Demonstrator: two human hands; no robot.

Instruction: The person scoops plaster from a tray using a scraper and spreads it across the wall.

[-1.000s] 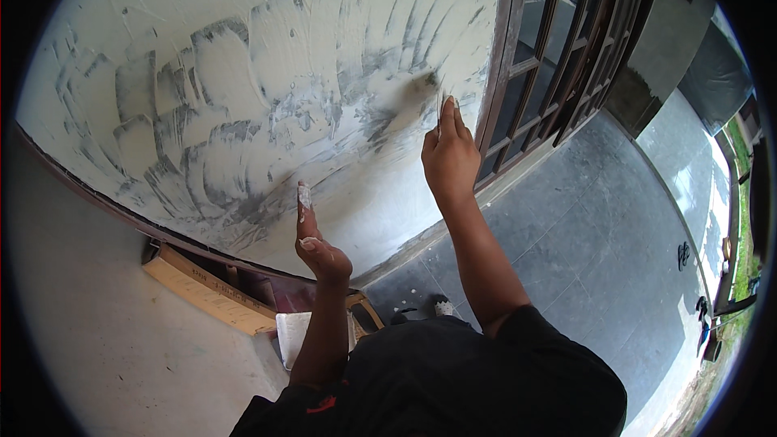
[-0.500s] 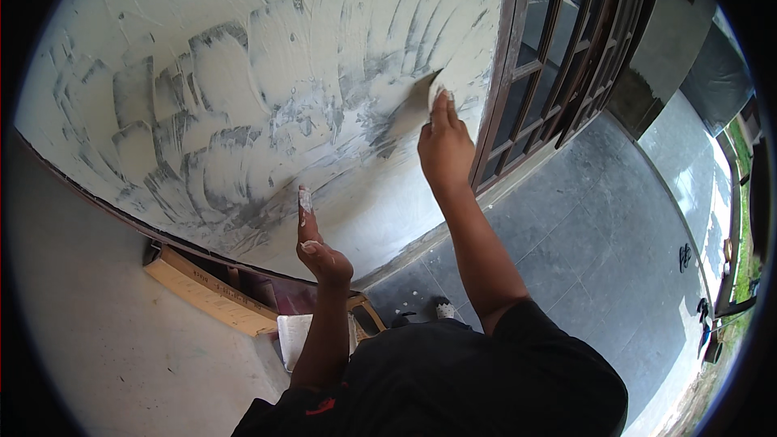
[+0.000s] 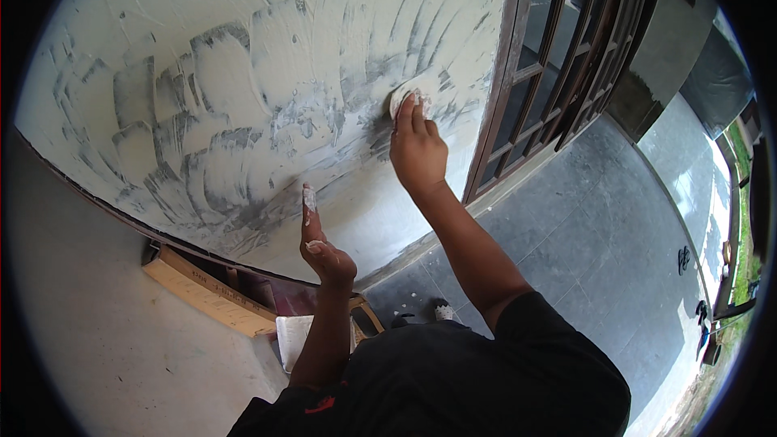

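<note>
My right hand (image 3: 418,148) grips a putty scraper (image 3: 407,100) smeared with white paste, its fingers pressed over the blade. The blade lies against, or very close to, the wall (image 3: 275,73), which carries pale putty in broad, curved strokes with grey patches showing between them. Lower and to the left, my left hand (image 3: 322,243) is held up in front of the wall with its fingers stretched out, seen edge-on. White putty coats its fingertips and thumb. The palm side is mostly hidden, and nothing shows clearly in it.
A brown wooden window frame (image 3: 506,85) with glass panes borders the wall on the right. Below the wall, at left, lie a long cardboard box (image 3: 206,291) and a white container (image 3: 293,336). Grey floor tiles (image 3: 566,235) stretch to the right, with white specks near my feet.
My right hand has moved left and slightly down across the wall with the scraper, whose face is now turned more toward view. The left hand has barely shifted.
</note>
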